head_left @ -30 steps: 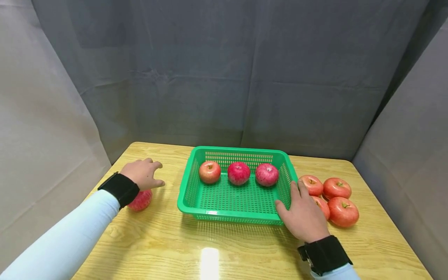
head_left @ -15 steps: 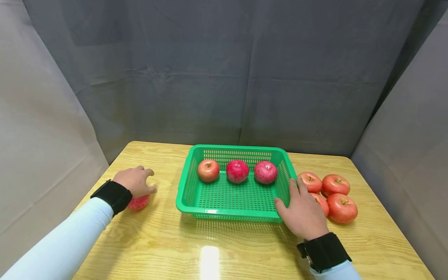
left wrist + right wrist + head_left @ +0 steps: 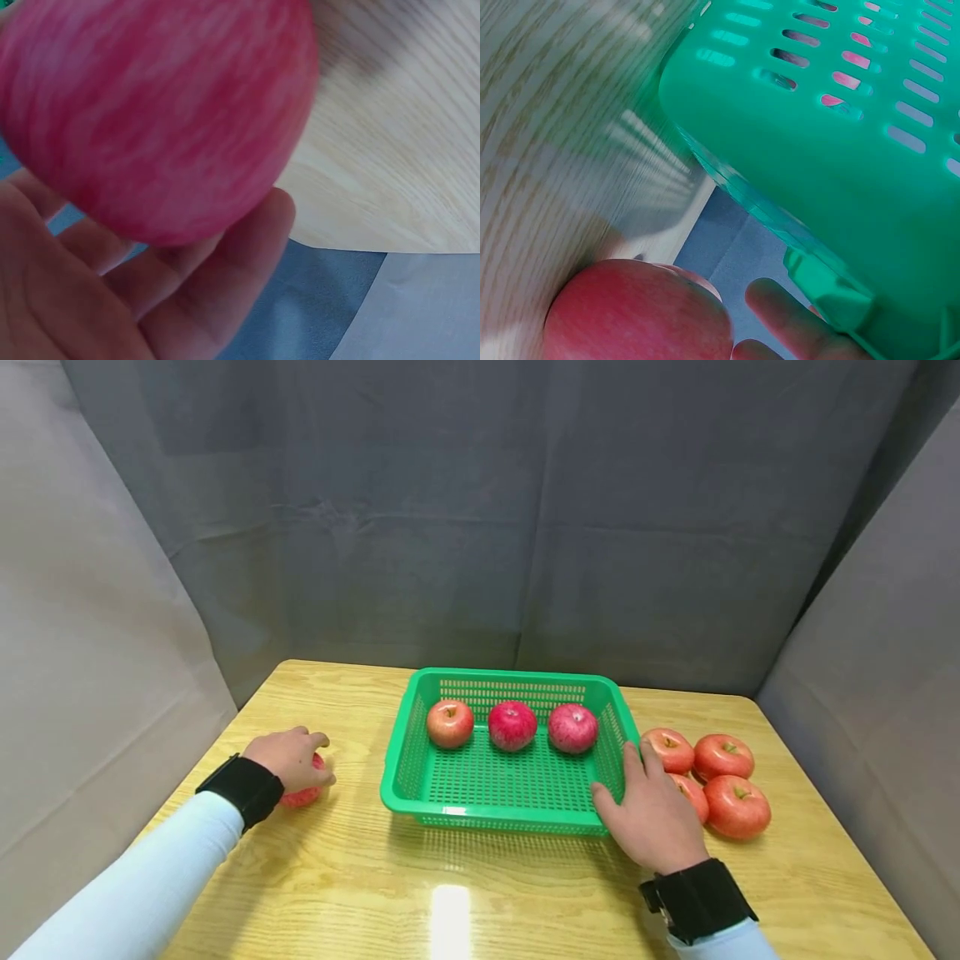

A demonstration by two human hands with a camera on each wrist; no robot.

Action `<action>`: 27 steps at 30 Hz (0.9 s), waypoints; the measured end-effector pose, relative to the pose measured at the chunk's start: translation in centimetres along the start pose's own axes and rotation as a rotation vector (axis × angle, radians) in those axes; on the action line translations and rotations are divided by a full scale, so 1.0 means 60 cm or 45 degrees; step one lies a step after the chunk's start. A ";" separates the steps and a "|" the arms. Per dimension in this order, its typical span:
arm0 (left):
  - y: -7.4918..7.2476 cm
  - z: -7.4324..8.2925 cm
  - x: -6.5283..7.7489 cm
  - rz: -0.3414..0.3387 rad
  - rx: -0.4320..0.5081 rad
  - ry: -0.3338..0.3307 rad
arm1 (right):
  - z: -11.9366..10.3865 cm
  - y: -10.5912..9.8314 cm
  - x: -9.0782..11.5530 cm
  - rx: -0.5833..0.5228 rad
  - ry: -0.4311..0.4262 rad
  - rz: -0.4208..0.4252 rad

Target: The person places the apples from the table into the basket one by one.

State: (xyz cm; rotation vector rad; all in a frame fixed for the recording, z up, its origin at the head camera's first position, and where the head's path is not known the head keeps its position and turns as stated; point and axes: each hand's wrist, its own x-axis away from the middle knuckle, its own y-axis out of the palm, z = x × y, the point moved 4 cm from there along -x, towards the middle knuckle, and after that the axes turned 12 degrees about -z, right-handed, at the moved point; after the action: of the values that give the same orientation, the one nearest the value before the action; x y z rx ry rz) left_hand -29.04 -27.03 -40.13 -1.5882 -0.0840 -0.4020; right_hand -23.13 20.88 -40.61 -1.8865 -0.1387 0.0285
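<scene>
On the table (image 3: 337,885), I had the left hand (image 3: 283,760) gripping an apple (image 3: 165,112) by its sides (best for slippery skin, I guessed), the right hand (image 3: 654,820) spread on the basket (image 3: 510,817).

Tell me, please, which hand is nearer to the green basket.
Right: the right hand grips the basket by its rim; the left hand, away to its left, holds an apple.

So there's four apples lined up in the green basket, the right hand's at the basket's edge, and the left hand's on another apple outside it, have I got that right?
Not quite: the head view shows three apples lined up in the green basket, not four. The right hand is at the basket's edge, and the left hand is on another apple outside it.
</scene>
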 end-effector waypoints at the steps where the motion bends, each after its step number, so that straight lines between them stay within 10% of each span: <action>1: 0.001 0.001 0.000 -0.007 0.002 0.002 | 0.001 0.001 0.000 -0.001 0.003 -0.003; 27: 0.012 0.031 -0.001 0.063 -0.034 0.078 | 0.002 0.002 0.000 -0.015 0.003 -0.004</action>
State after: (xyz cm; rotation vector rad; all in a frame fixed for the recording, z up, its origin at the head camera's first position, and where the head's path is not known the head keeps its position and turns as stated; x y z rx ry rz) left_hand -28.50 -25.25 -40.84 -1.6000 0.0072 -0.4141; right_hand -23.13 20.95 -40.79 -1.8982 -0.1403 0.0235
